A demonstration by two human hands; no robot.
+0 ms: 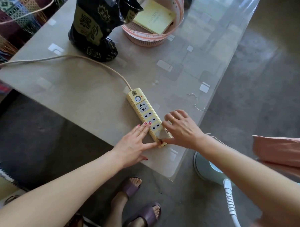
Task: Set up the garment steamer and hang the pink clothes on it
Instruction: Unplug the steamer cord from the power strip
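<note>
Your left hand [135, 143] lies flat, fingers straight, steadying the power strip [148, 116] on the desk [77, 92]. Your right hand [181, 128] has fingers curled over the plug [162, 134] at the strip's near end. The strip looks light and likely to slide, so keep it pinned. The pink cloth [281, 151] lies right of the strip; the steamer base [205, 168] stands below it.

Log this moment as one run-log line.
step: plugging in | left hand: steadies power strip | right hand: at strip's near end, plug hidden | pink clothes: unhung

Soft daylight, glare, warped edges
</note>
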